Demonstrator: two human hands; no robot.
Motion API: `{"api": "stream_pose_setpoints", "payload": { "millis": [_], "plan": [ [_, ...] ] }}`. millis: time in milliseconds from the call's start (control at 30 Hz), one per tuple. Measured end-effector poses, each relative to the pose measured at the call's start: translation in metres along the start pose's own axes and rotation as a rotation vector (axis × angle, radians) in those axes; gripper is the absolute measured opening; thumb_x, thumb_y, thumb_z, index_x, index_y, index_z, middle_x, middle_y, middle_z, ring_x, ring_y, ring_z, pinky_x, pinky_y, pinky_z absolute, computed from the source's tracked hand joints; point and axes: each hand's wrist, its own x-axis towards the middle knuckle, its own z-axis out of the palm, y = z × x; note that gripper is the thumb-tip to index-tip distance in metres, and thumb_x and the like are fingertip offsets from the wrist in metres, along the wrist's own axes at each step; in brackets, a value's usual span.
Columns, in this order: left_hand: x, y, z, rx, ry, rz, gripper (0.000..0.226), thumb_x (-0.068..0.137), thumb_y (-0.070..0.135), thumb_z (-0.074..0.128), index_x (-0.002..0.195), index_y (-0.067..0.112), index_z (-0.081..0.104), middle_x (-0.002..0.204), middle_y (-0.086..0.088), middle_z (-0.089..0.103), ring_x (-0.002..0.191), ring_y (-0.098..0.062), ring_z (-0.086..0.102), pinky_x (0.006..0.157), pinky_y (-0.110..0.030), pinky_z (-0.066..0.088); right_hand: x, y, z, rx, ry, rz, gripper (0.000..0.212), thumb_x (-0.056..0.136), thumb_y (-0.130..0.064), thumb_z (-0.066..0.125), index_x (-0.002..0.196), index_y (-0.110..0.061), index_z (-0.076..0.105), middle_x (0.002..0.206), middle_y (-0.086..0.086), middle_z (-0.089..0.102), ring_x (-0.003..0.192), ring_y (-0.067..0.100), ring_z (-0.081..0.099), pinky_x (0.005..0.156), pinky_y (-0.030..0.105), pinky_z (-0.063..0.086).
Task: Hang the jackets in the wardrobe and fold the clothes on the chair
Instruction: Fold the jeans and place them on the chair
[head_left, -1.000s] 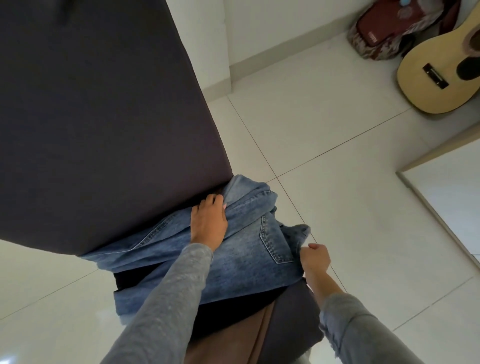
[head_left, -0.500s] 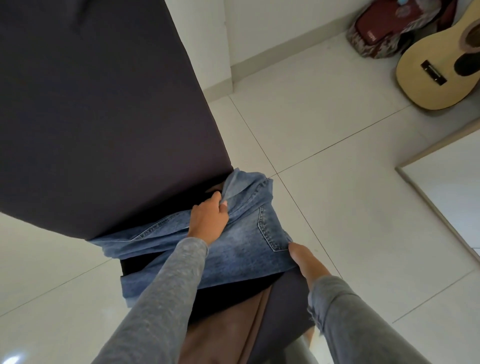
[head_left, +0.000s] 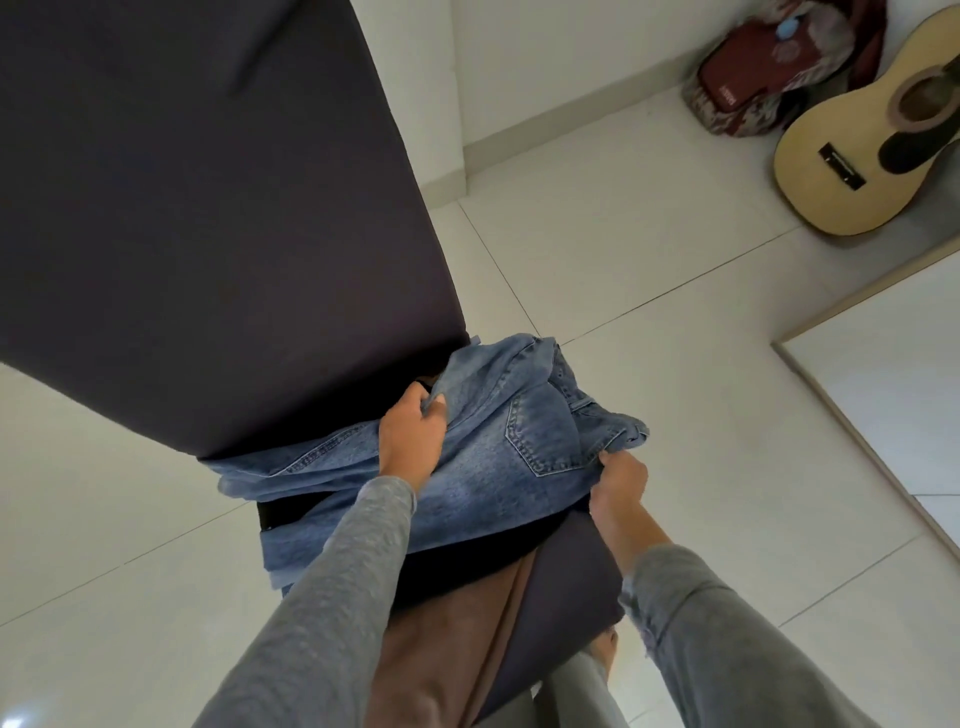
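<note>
A person's left hand (head_left: 413, 447) curls its fingers (head_left: 411, 399) tightly round a fold of the blue jeans (head_left: 498, 467), which lie on the seat of a dark chair (head_left: 208, 208). The right hand (head_left: 621, 480) pinches the waistband edge at the seat's right side.

An acoustic guitar (head_left: 852, 150) rests at the far right on the white tiled floor (head_left: 649, 249). A dark red patterned bag (head_left: 753, 83) sits just beside it, against the wall (head_left: 545, 62). A wood-edged white panel (head_left: 883, 389) occupies the right side.
</note>
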Motion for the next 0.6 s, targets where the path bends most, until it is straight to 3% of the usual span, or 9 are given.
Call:
{"api": "stream_pose_setpoints", "payload": {
  "millis": [67, 133, 167, 233, 267, 333, 367, 467, 600],
  "plan": [
    [-0.003, 0.014, -0.012, -0.104, 0.066, -0.081, 0.030, 0.092, 0.024, 0.056, 0.071, 0.016, 0.036, 0.058, 0.003, 0.038, 0.050, -0.013, 0.035, 0.049, -0.023, 0.037, -0.017, -0.016, 0.002, 0.253, -0.070, 0.113, 0.016, 0.087, 0.000, 0.037, 0.084, -0.007, 0.052, 0.069, -0.001, 0.042, 0.058, 0.018, 0.040, 0.054, 0.028, 0.032],
    [-0.006, 0.029, -0.031, -0.197, 0.099, -0.187, 0.033, 0.089, 0.033, 0.062, 0.077, 0.014, 0.038, 0.060, 0.004, 0.040, 0.050, -0.011, 0.037, 0.046, -0.016, 0.036, -0.042, -0.031, 0.007, 0.394, -0.238, 0.105, 0.031, 0.088, -0.013, 0.038, 0.110, -0.007, 0.060, 0.096, -0.004, 0.061, 0.087, 0.026, 0.062, 0.080, 0.036, 0.051],
    [-0.007, 0.031, -0.040, -0.223, 0.090, -0.244, 0.038, 0.085, 0.042, 0.065, 0.078, 0.013, 0.041, 0.061, 0.003, 0.041, 0.051, -0.010, 0.039, 0.048, -0.018, 0.036, -0.054, -0.039, 0.011, 0.376, -0.326, 0.058, 0.033, 0.089, -0.023, 0.042, 0.110, -0.009, 0.063, 0.106, 0.001, 0.064, 0.099, 0.027, 0.062, 0.090, 0.041, 0.050],
    [-0.012, 0.037, -0.065, -0.224, 0.031, -0.376, 0.053, 0.076, 0.059, 0.066, 0.083, 0.008, 0.052, 0.070, -0.001, 0.050, 0.060, -0.014, 0.049, 0.056, -0.022, 0.040, -0.086, -0.055, 0.017, 0.256, -0.489, -0.021, 0.045, 0.082, -0.049, 0.058, 0.108, -0.013, 0.065, 0.109, 0.007, 0.068, 0.102, 0.027, 0.064, 0.093, 0.043, 0.050],
    [-0.017, 0.040, -0.078, -0.224, -0.020, -0.438, 0.060, 0.073, 0.064, 0.065, 0.092, 0.007, 0.057, 0.082, -0.003, 0.055, 0.073, -0.017, 0.057, 0.066, -0.023, 0.044, -0.100, -0.062, 0.018, 0.165, -0.531, -0.044, 0.055, 0.075, -0.055, 0.068, 0.110, -0.013, 0.065, 0.108, 0.009, 0.069, 0.101, 0.029, 0.065, 0.093, 0.044, 0.051],
    [-0.031, 0.047, -0.111, -0.267, -0.157, -0.534, 0.080, 0.066, 0.070, 0.067, 0.112, 0.005, 0.062, 0.110, -0.001, 0.062, 0.103, -0.023, 0.060, 0.090, -0.028, 0.045, -0.136, -0.075, 0.018, -0.051, -0.537, -0.112, 0.055, 0.071, -0.042, 0.079, 0.108, -0.006, 0.063, 0.106, 0.014, 0.069, 0.097, 0.032, 0.065, 0.092, 0.046, 0.051],
    [-0.034, 0.049, -0.121, -0.261, -0.227, -0.553, 0.080, 0.064, 0.069, 0.069, 0.112, 0.006, 0.064, 0.113, -0.002, 0.065, 0.106, -0.024, 0.060, 0.096, -0.031, 0.044, -0.145, -0.079, 0.020, -0.112, -0.522, -0.149, 0.050, 0.073, -0.031, 0.079, 0.108, -0.001, 0.060, 0.107, 0.017, 0.067, 0.098, 0.034, 0.065, 0.092, 0.046, 0.051],
    [-0.054, 0.061, -0.162, -0.189, -0.259, -0.520, 0.043, 0.080, 0.044, 0.069, 0.101, 0.007, 0.069, 0.102, -0.010, 0.070, 0.100, -0.025, 0.062, 0.095, -0.035, 0.046, -0.182, -0.092, 0.029, -0.245, -0.557, -0.251, 0.037, 0.082, -0.018, 0.072, 0.109, 0.004, 0.059, 0.104, 0.018, 0.065, 0.097, 0.034, 0.063, 0.093, 0.047, 0.050],
    [-0.084, 0.071, -0.212, -0.348, -0.077, -0.362, 0.026, 0.090, 0.025, 0.057, 0.100, 0.003, 0.067, 0.104, -0.016, 0.068, 0.100, -0.031, 0.062, 0.098, -0.046, 0.046, -0.247, -0.107, 0.037, -0.270, -0.694, -0.328, 0.025, 0.089, -0.023, 0.064, 0.108, -0.007, 0.059, 0.106, 0.016, 0.066, 0.097, 0.034, 0.063, 0.093, 0.050, 0.049]
  ]
}}
